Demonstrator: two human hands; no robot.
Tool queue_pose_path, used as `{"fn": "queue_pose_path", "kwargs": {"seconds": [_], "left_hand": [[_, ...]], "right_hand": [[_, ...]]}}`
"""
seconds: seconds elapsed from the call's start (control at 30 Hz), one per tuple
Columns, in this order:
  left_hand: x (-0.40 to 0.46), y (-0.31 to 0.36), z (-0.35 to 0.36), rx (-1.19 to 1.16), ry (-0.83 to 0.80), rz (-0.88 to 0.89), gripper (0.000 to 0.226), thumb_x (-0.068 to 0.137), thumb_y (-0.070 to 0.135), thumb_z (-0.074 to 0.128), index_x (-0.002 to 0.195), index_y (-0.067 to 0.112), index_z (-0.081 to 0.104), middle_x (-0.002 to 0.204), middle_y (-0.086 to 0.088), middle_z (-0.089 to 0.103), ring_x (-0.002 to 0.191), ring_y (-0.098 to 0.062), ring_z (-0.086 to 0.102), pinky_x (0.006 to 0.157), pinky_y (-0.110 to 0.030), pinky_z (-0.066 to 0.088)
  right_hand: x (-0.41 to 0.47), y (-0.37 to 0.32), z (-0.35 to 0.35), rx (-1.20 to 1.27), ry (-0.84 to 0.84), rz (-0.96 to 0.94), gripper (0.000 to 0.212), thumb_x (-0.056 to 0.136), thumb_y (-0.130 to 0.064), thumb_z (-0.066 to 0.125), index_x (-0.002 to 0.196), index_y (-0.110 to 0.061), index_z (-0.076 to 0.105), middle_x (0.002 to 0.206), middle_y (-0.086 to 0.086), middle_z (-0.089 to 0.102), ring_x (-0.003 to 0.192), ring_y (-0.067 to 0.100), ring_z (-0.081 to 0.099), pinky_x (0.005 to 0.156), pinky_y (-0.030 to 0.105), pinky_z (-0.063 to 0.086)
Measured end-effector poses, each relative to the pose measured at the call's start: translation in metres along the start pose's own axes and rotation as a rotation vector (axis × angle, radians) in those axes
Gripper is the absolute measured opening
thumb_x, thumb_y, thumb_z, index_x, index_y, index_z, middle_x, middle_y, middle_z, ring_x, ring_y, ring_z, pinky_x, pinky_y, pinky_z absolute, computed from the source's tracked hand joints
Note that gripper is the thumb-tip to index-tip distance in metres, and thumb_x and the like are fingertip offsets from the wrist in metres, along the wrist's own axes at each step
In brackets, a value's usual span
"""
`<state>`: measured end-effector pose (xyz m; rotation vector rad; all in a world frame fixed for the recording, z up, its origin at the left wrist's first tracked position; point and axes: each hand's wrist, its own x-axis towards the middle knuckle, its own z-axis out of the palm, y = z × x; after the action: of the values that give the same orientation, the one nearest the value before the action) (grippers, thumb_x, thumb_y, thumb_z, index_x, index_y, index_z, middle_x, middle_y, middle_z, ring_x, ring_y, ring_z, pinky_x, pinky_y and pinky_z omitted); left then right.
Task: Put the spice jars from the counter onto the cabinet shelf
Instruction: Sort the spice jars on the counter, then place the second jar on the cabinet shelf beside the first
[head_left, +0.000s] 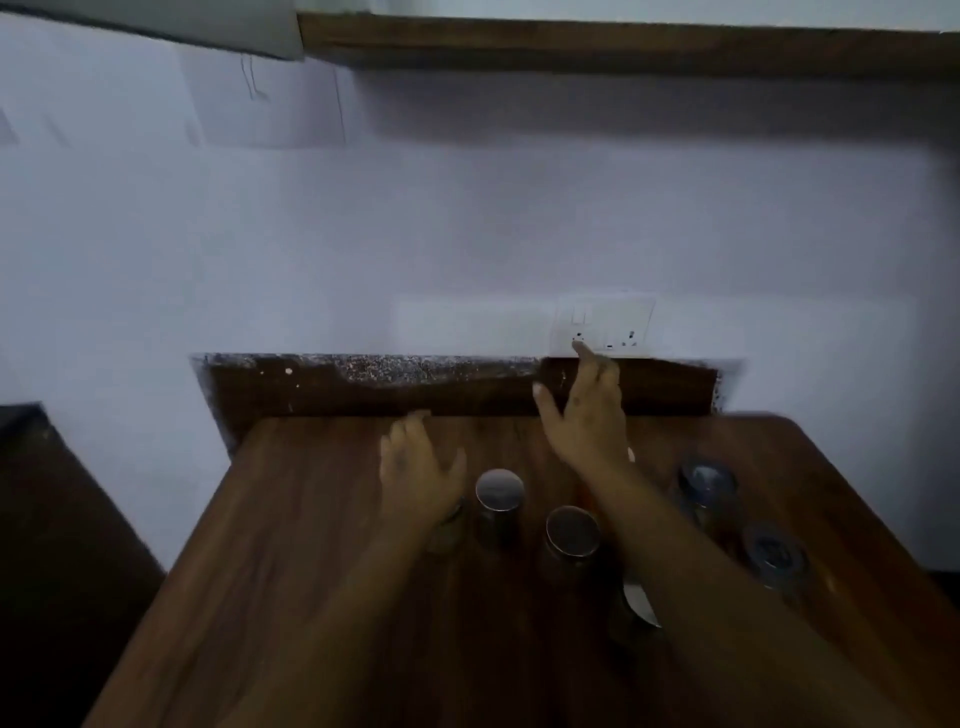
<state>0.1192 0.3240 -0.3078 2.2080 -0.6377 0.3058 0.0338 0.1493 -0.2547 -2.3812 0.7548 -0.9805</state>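
Several spice jars with metal lids stand on the wooden counter (291, 519). One jar (500, 506) sits mid-counter and a second jar (571, 535) stands just right of it. Two more jars (709, 488) (774, 556) are at the right. Another jar (448, 530) is partly hidden under my left wrist, and one jar (638, 608) peeks out below my right forearm. My left hand (415, 462) hovers open over the counter, left of the jars. My right hand (587, 410) is raised higher, fingers spread, holding nothing. The view is blurred.
A wooden cabinet underside (623, 47) runs along the top of the view. A white wall socket plate (608, 325) sits on the wall behind my right hand. A dark wooden backsplash (363, 387) lines the counter's rear. A dark surface (52, 519) lies at the left.
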Motion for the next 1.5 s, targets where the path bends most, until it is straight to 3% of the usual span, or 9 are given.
{"fn": "queue_pose_path", "kwargs": {"seconds": [0.17, 0.5, 0.73, 0.9, 1.03, 1.1, 1.23, 1.33, 1.5], "left_hand": [[-0.07, -0.011, 0.046, 0.018, -0.216, -0.035, 0.055, 0.081, 0.033, 0.067, 0.128, 0.012, 0.046, 0.128, -0.007, 0.047, 0.115, -0.021, 0.044, 0.087, -0.029, 0.038], [-0.108, -0.002, 0.069, -0.097, -0.413, -0.233, 0.053, 0.082, 0.032, 0.069, 0.123, 0.012, 0.043, 0.128, -0.009, 0.044, 0.125, -0.026, 0.038, 0.093, -0.028, 0.027], [-0.101, -0.005, 0.062, -0.135, -0.487, -0.315, 0.063, 0.082, 0.034, 0.071, 0.133, 0.019, 0.038, 0.143, -0.009, 0.028, 0.134, -0.029, 0.033, 0.109, -0.047, 0.038], [-0.098, 0.009, 0.056, -0.654, -0.701, -0.54, 0.06, 0.083, 0.033, 0.069, 0.134, 0.026, 0.039, 0.134, -0.008, 0.052, 0.115, -0.024, 0.056, 0.097, -0.042, 0.05], [-0.091, 0.026, 0.058, -0.73, -0.676, -0.243, 0.067, 0.083, 0.015, 0.073, 0.139, 0.02, 0.037, 0.125, 0.006, 0.052, 0.11, -0.01, 0.057, 0.089, -0.027, 0.054], [-0.086, 0.035, 0.062, -0.724, -0.636, -0.199, 0.065, 0.08, 0.017, 0.075, 0.136, 0.018, 0.041, 0.126, 0.0, 0.054, 0.108, -0.014, 0.059, 0.087, -0.032, 0.057], [-0.084, 0.052, 0.065, -0.942, -0.501, -0.418, 0.057, 0.07, 0.041, 0.08, 0.118, 0.032, 0.051, 0.123, -0.008, 0.06, 0.104, -0.026, 0.066, 0.086, -0.049, 0.058], [-0.078, 0.064, 0.062, -1.146, -0.531, -0.576, 0.044, 0.086, 0.033, 0.07, 0.121, 0.027, 0.044, 0.122, -0.009, 0.057, 0.104, -0.028, 0.066, 0.087, -0.045, 0.058], [-0.075, 0.075, 0.057, -1.13, -0.481, -0.425, 0.047, 0.08, 0.031, 0.072, 0.114, 0.025, 0.039, 0.123, -0.011, 0.054, 0.105, -0.027, 0.065, 0.078, -0.036, 0.057]], "right_hand": [[-0.06, 0.065, 0.018, -0.097, -0.188, 0.103, 0.074, 0.089, -0.043, 0.062, 0.149, -0.013, 0.03, 0.144, 0.017, 0.035, 0.129, 0.035, 0.041, 0.097, 0.044, 0.045], [-0.092, 0.111, 0.05, -0.4, -0.777, 0.182, 0.099, 0.072, -0.049, 0.078, 0.15, -0.023, 0.022, 0.153, 0.01, 0.023, 0.139, 0.034, 0.026, 0.108, 0.045, 0.035], [-0.097, 0.105, 0.047, -0.302, -0.647, 0.304, 0.082, 0.075, -0.037, 0.08, 0.142, -0.024, 0.036, 0.146, 0.012, 0.028, 0.133, 0.033, 0.034, 0.105, 0.043, 0.04], [-0.053, 0.085, 0.006, -0.146, -0.598, 0.304, 0.067, 0.074, -0.066, 0.067, 0.121, -0.018, 0.054, 0.119, 0.007, 0.057, 0.114, 0.029, 0.056, 0.094, 0.042, 0.049], [-0.034, 0.062, -0.018, -0.145, -0.601, 0.332, 0.09, 0.078, -0.086, 0.032, 0.122, -0.013, 0.059, 0.117, 0.011, 0.061, 0.103, 0.028, 0.059, 0.091, 0.043, 0.049], [-0.032, 0.055, -0.027, -0.07, -0.585, 0.354, 0.091, 0.082, -0.084, 0.025, 0.126, -0.011, 0.058, 0.125, 0.013, 0.059, 0.11, 0.029, 0.057, 0.092, 0.041, 0.047], [-0.031, 0.052, -0.042, 0.289, -0.481, 0.455, 0.084, 0.081, -0.079, 0.039, 0.144, -0.024, 0.035, 0.144, 0.012, 0.042, 0.126, 0.031, 0.046, 0.092, 0.04, 0.045], [-0.032, 0.044, -0.047, 0.641, -0.489, 0.546, 0.072, 0.085, -0.066, 0.052, 0.145, -0.032, 0.031, 0.14, 0.007, 0.043, 0.108, 0.02, 0.052, 0.074, 0.03, 0.048], [-0.035, 0.039, -0.042, 0.854, -0.531, 0.562, 0.066, 0.087, -0.041, 0.067, 0.143, -0.029, 0.034, 0.131, 0.0, 0.048, 0.111, 0.02, 0.054, 0.083, 0.035, 0.052]]}}
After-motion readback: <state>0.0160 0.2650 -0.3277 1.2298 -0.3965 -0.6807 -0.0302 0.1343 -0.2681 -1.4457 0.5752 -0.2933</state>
